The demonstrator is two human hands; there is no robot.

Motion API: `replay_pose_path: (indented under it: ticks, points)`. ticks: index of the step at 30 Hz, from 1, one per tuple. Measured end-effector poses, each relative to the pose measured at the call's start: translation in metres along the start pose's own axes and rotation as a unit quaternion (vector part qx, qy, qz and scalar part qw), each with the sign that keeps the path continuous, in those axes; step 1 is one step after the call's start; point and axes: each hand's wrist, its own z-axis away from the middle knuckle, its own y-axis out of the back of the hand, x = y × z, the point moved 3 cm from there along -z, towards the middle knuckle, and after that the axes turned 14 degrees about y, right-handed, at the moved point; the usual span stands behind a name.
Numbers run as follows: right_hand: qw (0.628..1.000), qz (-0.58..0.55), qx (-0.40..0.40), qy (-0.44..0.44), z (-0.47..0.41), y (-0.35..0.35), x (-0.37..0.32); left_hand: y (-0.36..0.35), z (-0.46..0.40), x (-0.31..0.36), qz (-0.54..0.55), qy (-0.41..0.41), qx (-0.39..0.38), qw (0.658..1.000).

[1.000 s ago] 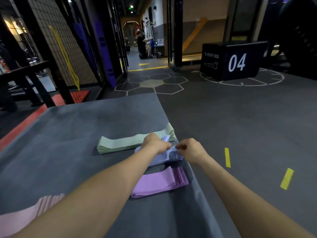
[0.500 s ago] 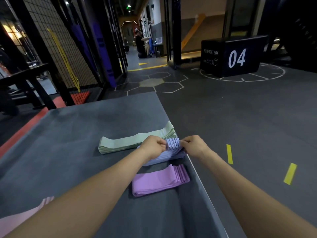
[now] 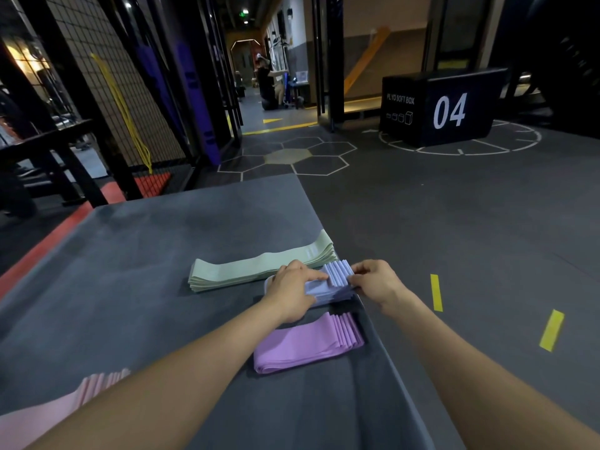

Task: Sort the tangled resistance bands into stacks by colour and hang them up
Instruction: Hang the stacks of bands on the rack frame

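Note:
On the grey table (image 3: 136, 280) lie stacks of flat resistance bands. A pale green stack (image 3: 256, 269) is farthest. Just in front of it sits a lavender-blue stack (image 3: 337, 277) at the table's right edge, its right ends fanned. My left hand (image 3: 292, 293) lies flat on top of this stack and presses it down. My right hand (image 3: 373, 280) pinches the fanned ends from the right. A purple stack (image 3: 308, 344) lies nearer to me. A pink stack (image 3: 58, 407) shows at the lower left, partly behind my left forearm.
The table's right edge (image 3: 383, 339) runs close beside the stacks; beyond it is dark gym floor with yellow tape marks (image 3: 436, 292). A black plyo box marked 04 (image 3: 444, 108) stands far right. A yellow band (image 3: 126, 115) hangs on a mesh rack at the left.
The ends of the lavender-blue bands went from bunched under my hands to fanned out. My left hand flattened onto the stack and my right hand shifted to its right end.

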Motion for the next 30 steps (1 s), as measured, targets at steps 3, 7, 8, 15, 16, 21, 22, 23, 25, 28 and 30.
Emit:
replay_pose_path:
  ticks: [3, 7, 8, 15, 16, 21, 22, 23, 25, 28, 30]
  points:
    - [1.0, 0.004, 0.0, 0.005, 0.001, 0.001, 0.001, -0.004, 0.001, 0.0, 0.004, -0.011, -0.007, 1.0]
    - [0.996, 0.088, -0.012, 0.029, -0.002, 0.0, -0.002, -0.008, 0.0, -0.002, -0.021, -0.015, -0.018, 0.999]
    - [0.994, 0.104, -0.013, 0.034, -0.002, -0.001, -0.004, -0.007, 0.0, -0.002, -0.021, -0.015, -0.021, 0.999]
    - [0.975, 0.208, -0.001, 0.082, 0.005, -0.003, -0.023, 0.0, -0.002, -0.006, 0.005, -0.013, 0.029, 0.999]
    - [0.974, 0.212, 0.001, 0.084, 0.005, -0.003, -0.025, 0.001, -0.002, -0.006, 0.007, -0.014, 0.032, 0.999]
    - [0.967, 0.237, 0.003, 0.092, 0.004, -0.004, -0.033, 0.002, -0.004, -0.01, 0.02, -0.008, 0.034, 0.999]
    - [0.965, 0.244, 0.002, 0.095, 0.003, -0.005, -0.034, 0.003, -0.005, -0.011, 0.023, -0.011, 0.036, 0.999]
    - [0.963, 0.252, 0.001, 0.097, 0.003, -0.006, -0.035, 0.004, -0.005, -0.011, 0.026, -0.015, 0.036, 0.999]
    - [0.959, 0.265, -0.003, 0.104, 0.002, -0.008, -0.037, 0.005, -0.005, -0.012, 0.028, -0.024, 0.035, 0.999]
    - [0.953, 0.279, -0.016, 0.117, 0.002, -0.014, -0.045, 0.01, -0.005, -0.015, 0.041, -0.028, 0.043, 0.998]
    - [0.949, 0.288, -0.025, 0.123, 0.001, -0.021, -0.05, 0.014, -0.005, -0.021, 0.049, -0.026, 0.048, 0.997]
